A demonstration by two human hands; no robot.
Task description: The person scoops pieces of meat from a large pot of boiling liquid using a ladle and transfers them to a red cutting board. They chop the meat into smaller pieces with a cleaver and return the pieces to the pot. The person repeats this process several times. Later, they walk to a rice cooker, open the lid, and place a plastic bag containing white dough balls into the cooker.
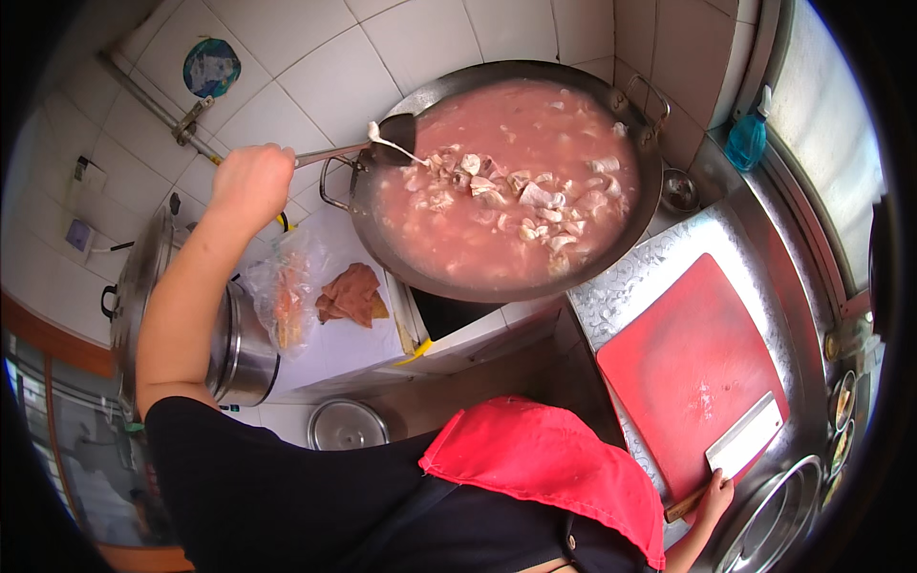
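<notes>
My left hand is closed around the metal handle of a wok spatula, whose dark blade rests at the left rim of a large wok. A pale strip of meat hangs across the blade. Pinkish, cloudy liquid fills much of the wok, with many pale pieces of meat in it. At the lower right, my right hand is at the near end of a cleaver, its fingers touching the blade beside the wooden handle. The cleaver lies over a red cutting board.
Left of the wok, a brown cloth and a plastic bag lie on a white surface beside a big steel pot. A blue spray bottle stands by the window. Metal basins are at the lower right.
</notes>
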